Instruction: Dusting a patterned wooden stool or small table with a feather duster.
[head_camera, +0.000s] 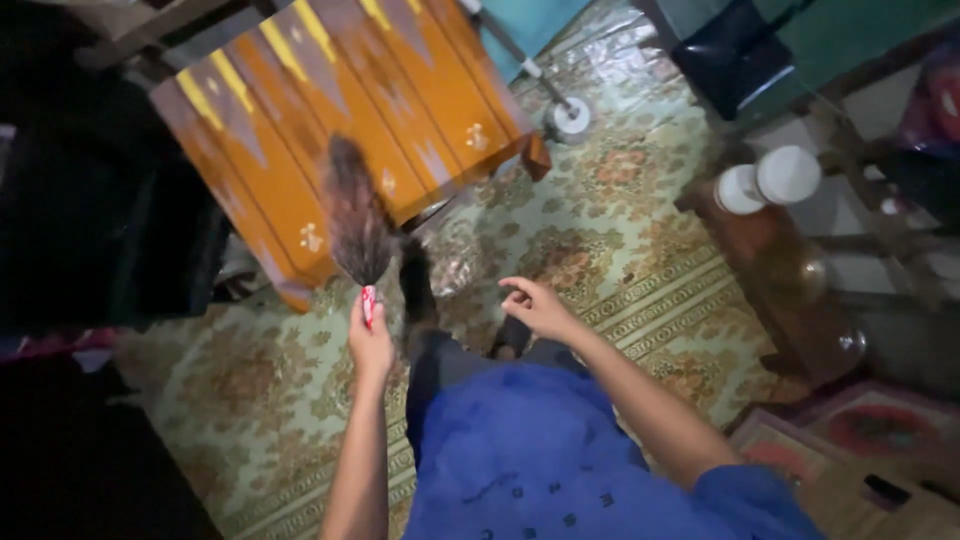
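Dark feather duster (356, 222) rises above the left hand (371, 345), which grips its red handle, bristles touching the orange cloth (340, 110); dusting looks barely begun. Right hand (538, 308) hangs beside it, loosely curled, empty.

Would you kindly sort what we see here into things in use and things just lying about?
In use:
- feather duster, held in the left hand
- orange patterned cloth, which the duster overlaps
- right hand, empty, fingers loosely curled

Lying about:
- two white jars
- wooden shelf
- patterned floor
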